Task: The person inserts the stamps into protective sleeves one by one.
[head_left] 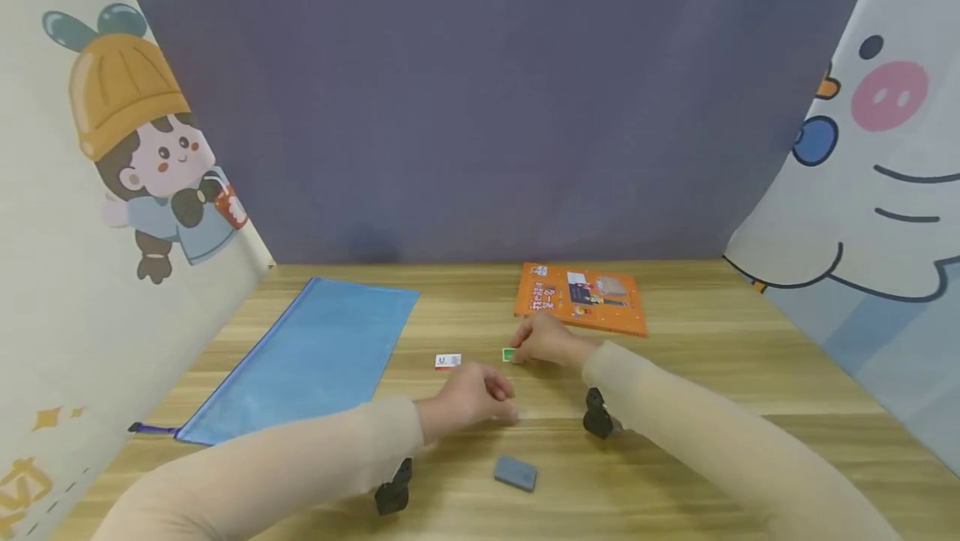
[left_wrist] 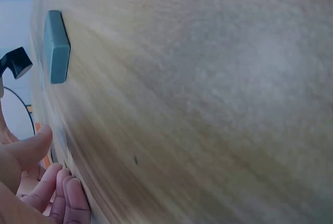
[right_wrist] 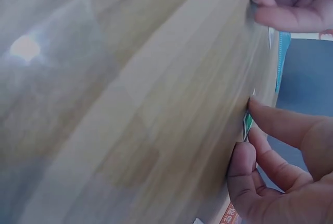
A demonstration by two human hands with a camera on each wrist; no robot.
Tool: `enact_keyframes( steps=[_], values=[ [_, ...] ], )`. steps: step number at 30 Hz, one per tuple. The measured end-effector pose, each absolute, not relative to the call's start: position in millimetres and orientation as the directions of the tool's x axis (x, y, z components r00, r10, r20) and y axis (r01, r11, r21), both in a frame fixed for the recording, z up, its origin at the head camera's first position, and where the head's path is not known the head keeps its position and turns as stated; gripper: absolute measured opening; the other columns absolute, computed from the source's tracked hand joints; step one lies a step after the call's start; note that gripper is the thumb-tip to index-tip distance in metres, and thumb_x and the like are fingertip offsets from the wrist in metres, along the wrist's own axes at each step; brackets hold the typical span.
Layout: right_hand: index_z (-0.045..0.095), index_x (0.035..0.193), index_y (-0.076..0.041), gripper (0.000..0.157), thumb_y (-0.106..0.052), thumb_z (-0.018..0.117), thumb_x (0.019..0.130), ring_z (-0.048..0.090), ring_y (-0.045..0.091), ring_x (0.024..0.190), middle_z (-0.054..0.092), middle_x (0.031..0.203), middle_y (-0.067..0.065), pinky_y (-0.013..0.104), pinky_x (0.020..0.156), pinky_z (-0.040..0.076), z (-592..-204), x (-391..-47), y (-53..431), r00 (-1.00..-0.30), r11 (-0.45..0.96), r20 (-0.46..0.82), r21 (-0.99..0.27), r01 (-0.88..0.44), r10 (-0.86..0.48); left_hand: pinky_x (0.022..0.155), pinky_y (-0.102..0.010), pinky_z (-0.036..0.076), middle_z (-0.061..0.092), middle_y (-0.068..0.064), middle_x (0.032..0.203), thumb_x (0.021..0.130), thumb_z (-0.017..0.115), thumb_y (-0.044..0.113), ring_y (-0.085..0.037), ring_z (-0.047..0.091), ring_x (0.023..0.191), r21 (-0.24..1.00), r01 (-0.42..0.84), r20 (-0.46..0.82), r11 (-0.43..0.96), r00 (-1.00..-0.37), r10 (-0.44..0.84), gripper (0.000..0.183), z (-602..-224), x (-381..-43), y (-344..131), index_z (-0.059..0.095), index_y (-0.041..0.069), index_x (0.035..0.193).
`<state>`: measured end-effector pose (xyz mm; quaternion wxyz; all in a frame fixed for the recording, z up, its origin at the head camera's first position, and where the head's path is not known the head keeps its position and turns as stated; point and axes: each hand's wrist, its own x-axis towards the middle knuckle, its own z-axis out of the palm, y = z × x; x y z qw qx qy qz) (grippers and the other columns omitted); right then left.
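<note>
In the head view my right hand is over the middle of the table, thumb and fingertips on a small green card with a pale edge. Seen from the right wrist, the green card sits between thumb and index finger, pinched close to the tabletop. My left hand hovers nearer to me with loosely bent fingers and nothing in it. A small white card with a red edge lies just beyond it. Toward me rests a grey-blue rectangular block, also visible as the block in the left wrist view.
A blue zip pouch lies flat on the left, its purple zip pull sticking out. An orange picture book is at the back, beyond my right hand. A dark curtain rises behind the wooden table.
</note>
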<state>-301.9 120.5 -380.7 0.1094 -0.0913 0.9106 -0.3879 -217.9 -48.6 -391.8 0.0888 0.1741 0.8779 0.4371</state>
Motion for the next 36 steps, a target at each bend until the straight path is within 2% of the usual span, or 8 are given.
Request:
enact_keyframes(
  steps=[6,14,27,36],
  values=[
    [0.072,0.084,-0.005,0.018,-0.006,0.084,0.071,0.055,0.010,0.067,0.067,0.080,0.002,0.017,0.056,0.046,-380.3,-303.0,117.9,-0.955,0.726,-0.113,-0.675,-0.127,-0.273,0.061,-0.017,0.046,0.062,0.000,0.072,0.067,0.086,0.004,-0.005,0.051,0.067,0.729,0.296,0.021,0.618,-0.911,0.412,0.020,-390.9,-215.4,-45.9,0.071,0.003,0.080],
    [0.071,0.080,-0.007,0.015,-0.007,0.083,0.073,0.054,0.009,0.064,0.064,0.075,0.000,0.016,0.055,0.043,-378.5,-303.1,115.2,-0.947,0.770,-0.136,-0.620,-0.148,-0.291,0.061,-0.018,0.046,0.062,0.003,0.069,0.068,0.087,0.005,-0.005,0.051,0.066,0.678,0.302,0.009,0.670,-0.915,0.403,0.018,-387.0,-212.2,-43.0,0.070,0.006,0.075],
    [0.071,0.082,-0.006,0.013,-0.006,0.082,0.074,0.056,0.013,0.071,0.066,0.080,0.001,0.020,0.062,0.047,-378.2,-300.2,115.2,-0.939,0.781,-0.118,-0.594,-0.194,-0.323,0.057,-0.018,0.045,0.062,0.003,0.066,0.068,0.085,0.003,-0.005,0.052,0.062,0.698,0.297,0.002,0.652,-0.910,0.414,0.019,-390.9,-211.3,-41.5,0.067,0.006,0.071],
    [0.067,0.085,-0.003,0.014,0.001,0.078,0.076,0.061,0.014,0.063,0.064,0.083,0.006,0.023,0.058,0.057,-372.8,-299.5,112.2,-0.936,0.752,-0.163,-0.644,-0.139,-0.313,0.054,-0.016,0.042,0.055,0.003,0.064,0.070,0.083,-0.002,-0.007,0.050,0.059,0.730,0.275,-0.019,0.625,-0.907,0.421,0.021,-388.9,-212.8,-39.7,0.064,0.006,0.075]
  ],
)
